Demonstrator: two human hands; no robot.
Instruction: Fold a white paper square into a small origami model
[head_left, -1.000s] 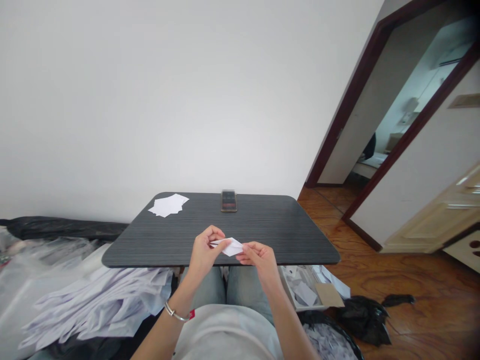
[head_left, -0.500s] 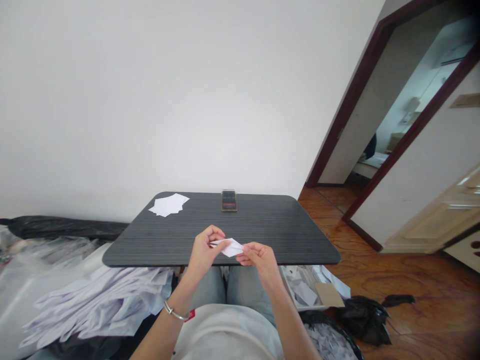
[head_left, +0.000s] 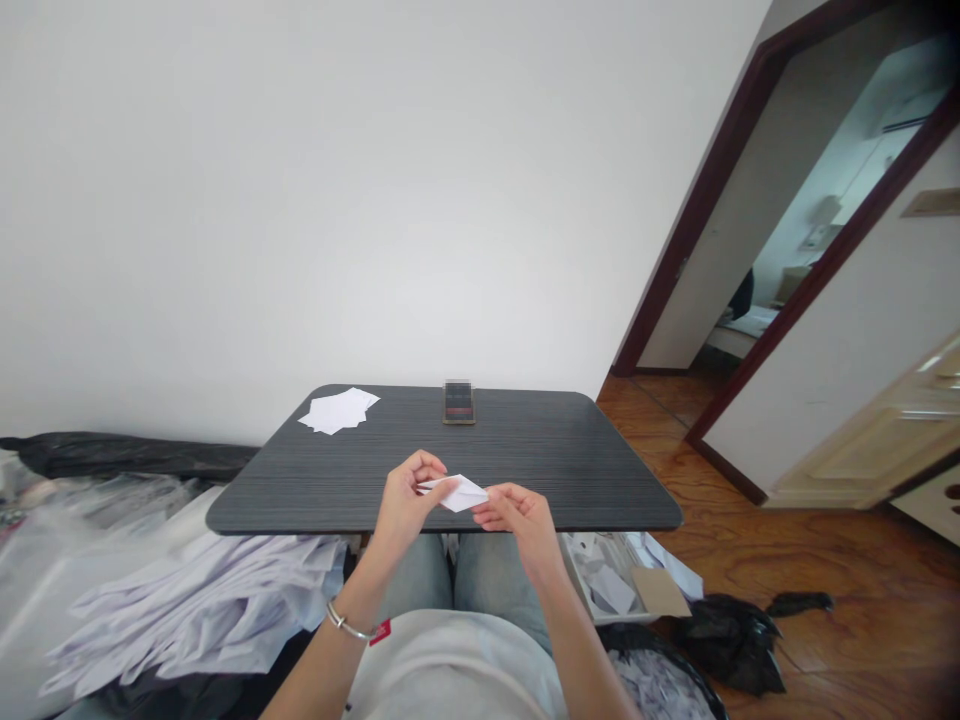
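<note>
Left hand [head_left: 406, 510], right hand [head_left: 519, 522], folded white paper [head_left: 456, 493] between them

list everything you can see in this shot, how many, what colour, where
folded paper: 1, white, held between both hands above the table
paper sheets: small stack, white, far left of tabletop
phone: 1, dark, blurred, near far table edge
table: 1, dark grey, in front of the person
paper pile: 1, white, left of the table
black plastic bag: 1, black, floor at right
cardboard piece: 1, tan, right of the knees
door: 1, cream, far right
left hand: 1, holding the paper
right hand: 1, holding the paper's other end
bangle: 1, silver, left wrist
</note>
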